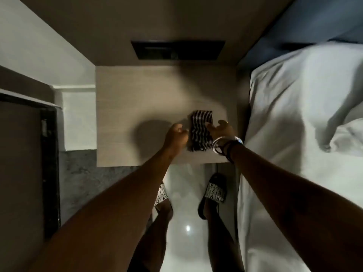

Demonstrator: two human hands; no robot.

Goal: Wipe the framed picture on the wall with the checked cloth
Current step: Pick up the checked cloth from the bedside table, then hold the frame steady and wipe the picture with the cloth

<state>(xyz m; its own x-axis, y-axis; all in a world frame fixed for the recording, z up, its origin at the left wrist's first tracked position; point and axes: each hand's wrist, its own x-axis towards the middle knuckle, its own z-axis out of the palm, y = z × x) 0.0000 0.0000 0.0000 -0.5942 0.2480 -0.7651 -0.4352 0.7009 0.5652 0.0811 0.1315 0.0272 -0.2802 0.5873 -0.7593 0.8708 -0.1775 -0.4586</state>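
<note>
A folded black-and-white checked cloth (200,132) lies on the pale wooden bedside table (137,107), near its front right corner. My left hand (175,136) has curled fingers gripping the cloth's left edge. My right hand (221,130), with bangles and a watch at the wrist, pinches the cloth's right edge with thumb and fingers. A dark rectangular frame (177,50) hangs on the beige wall above the table, seen steeply from above, so its picture is not readable.
A bed with white sheets (294,124) runs along the right, close to the table. A dark door frame (49,163) stands at the left. My feet in patterned slides (215,190) stand on a glossy floor below the table's front edge.
</note>
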